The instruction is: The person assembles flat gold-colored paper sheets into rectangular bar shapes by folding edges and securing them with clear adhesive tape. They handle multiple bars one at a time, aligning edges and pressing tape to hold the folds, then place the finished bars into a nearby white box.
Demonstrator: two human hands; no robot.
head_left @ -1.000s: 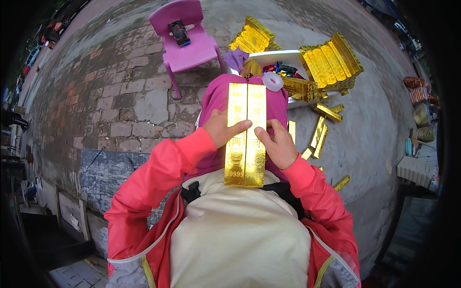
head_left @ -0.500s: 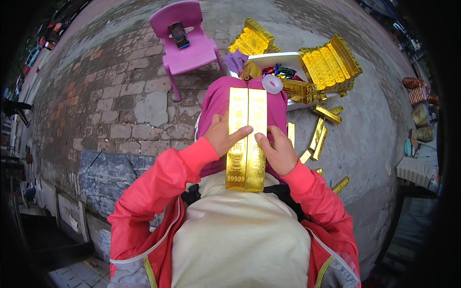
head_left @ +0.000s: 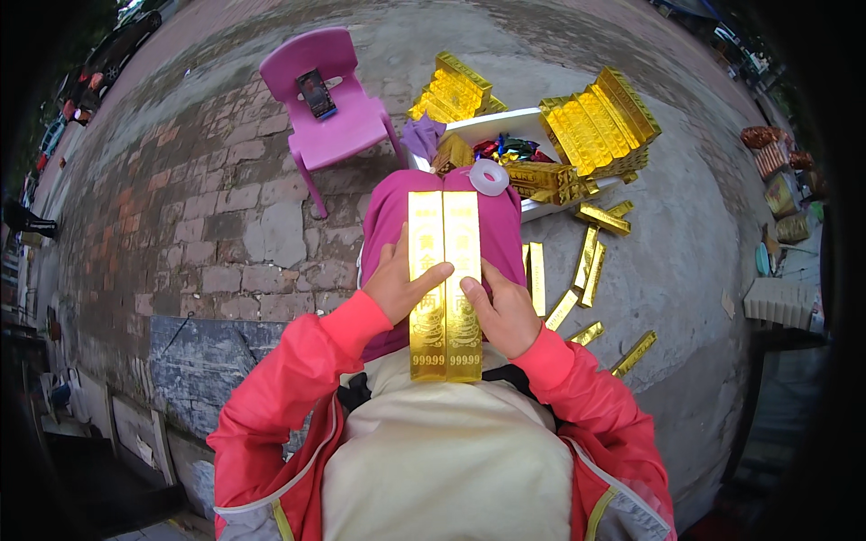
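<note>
Left hand point(head_left: 400, 281), right hand point(head_left: 507, 314) and two gold bars point(head_left: 428, 347) had slipped lower and slightly left in view, the pink chair point(head_left: 338, 135) with them.

From where I stood, the bars lay side by side over the purple trousers point(head_left: 385, 209), directly between the hands, long axis running away from the body. Neither hand was nearer: each was half closed around its own outer edge, thumb on top near the seam; I couldn't tell how the hidden fingers sat beneath. A tape roll point(head_left: 502, 183) lay at the knees. Beyond stood a white box point(head_left: 505, 123) with stacked gold pieces point(head_left: 591, 128) at its edge; worn brick paving point(head_left: 216, 225) spread left, concrete point(head_left: 672, 270) right.
</note>
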